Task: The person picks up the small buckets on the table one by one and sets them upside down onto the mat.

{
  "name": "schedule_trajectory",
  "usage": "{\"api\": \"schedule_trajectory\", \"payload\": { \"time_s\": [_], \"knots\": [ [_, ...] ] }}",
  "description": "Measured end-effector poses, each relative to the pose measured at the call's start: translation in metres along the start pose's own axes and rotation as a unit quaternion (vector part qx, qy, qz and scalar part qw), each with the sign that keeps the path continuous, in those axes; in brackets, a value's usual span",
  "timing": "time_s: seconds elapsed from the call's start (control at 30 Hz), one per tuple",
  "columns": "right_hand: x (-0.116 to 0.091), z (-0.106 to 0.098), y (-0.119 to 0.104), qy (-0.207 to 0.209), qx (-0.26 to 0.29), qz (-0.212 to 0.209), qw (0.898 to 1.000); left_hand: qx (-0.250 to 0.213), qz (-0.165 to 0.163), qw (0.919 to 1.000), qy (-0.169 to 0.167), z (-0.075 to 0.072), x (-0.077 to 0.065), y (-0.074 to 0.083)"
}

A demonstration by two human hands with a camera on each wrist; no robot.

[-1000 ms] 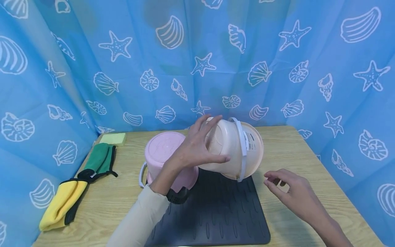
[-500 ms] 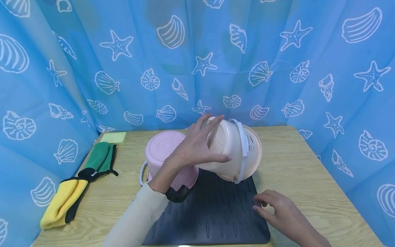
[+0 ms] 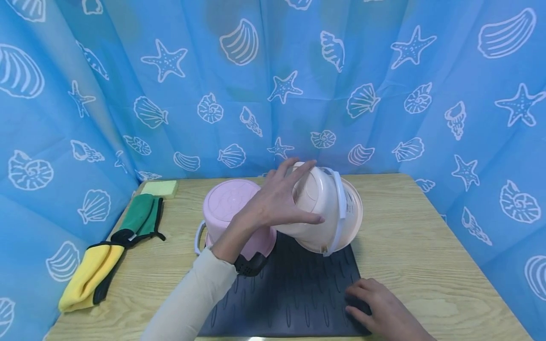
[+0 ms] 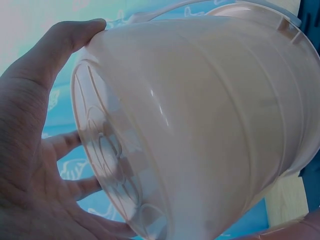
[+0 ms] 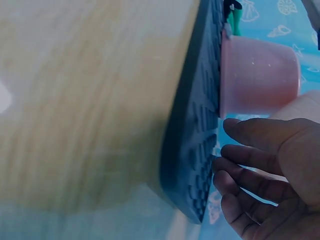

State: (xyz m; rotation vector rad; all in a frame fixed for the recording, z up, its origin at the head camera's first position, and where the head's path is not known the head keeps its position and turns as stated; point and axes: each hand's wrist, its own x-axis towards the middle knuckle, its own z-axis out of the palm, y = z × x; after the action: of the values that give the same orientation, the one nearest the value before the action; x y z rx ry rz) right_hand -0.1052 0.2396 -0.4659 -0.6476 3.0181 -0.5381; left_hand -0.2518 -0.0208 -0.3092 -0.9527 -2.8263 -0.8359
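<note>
My left hand grips a cream bucket at its base, thumb and fingers spread round the bottom edge. The bucket is tilted on its side above the dark ribbed mat, mouth towards the right, with its pale handle hanging across the side. In the left wrist view, the bucket's ringed bottom faces my palm. My right hand hovers by the mat's right front edge, fingers loosely curled and holding nothing. A pink bucket stands upside down on the mat, partly behind my left forearm.
Along the table's left side lie a yellow cloth, a green cloth and a pale yellow sponge. A blue shell-print curtain encloses the back and sides of the wooden table.
My right hand has come down and left, from beside the bucket to the mat's right front edge. The left hand keeps its grip; the cream bucket has turned slightly, its rim dipping.
</note>
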Motion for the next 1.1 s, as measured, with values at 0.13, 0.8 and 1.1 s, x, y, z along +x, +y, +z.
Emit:
{"api": "schedule_trajectory", "payload": {
  "time_s": [0.13, 0.8, 1.1],
  "knots": [
    [-0.002, 0.007, 0.003, -0.007, 0.004, -0.015, 1.000, 0.003, 0.005, 1.0000, -0.005, 0.001, 0.002, 0.001],
    [-0.004, 0.020, 0.007, 0.009, 0.028, -0.025, 0.999, -0.005, -0.004, 0.9994, -0.035, 0.020, 0.015, 0.001],
    [-0.003, 0.020, 0.005, -0.009, 0.027, -0.002, 1.000, 0.015, -0.017, 0.9984, -0.051, 0.024, 0.018, -0.002]
  ]
}}
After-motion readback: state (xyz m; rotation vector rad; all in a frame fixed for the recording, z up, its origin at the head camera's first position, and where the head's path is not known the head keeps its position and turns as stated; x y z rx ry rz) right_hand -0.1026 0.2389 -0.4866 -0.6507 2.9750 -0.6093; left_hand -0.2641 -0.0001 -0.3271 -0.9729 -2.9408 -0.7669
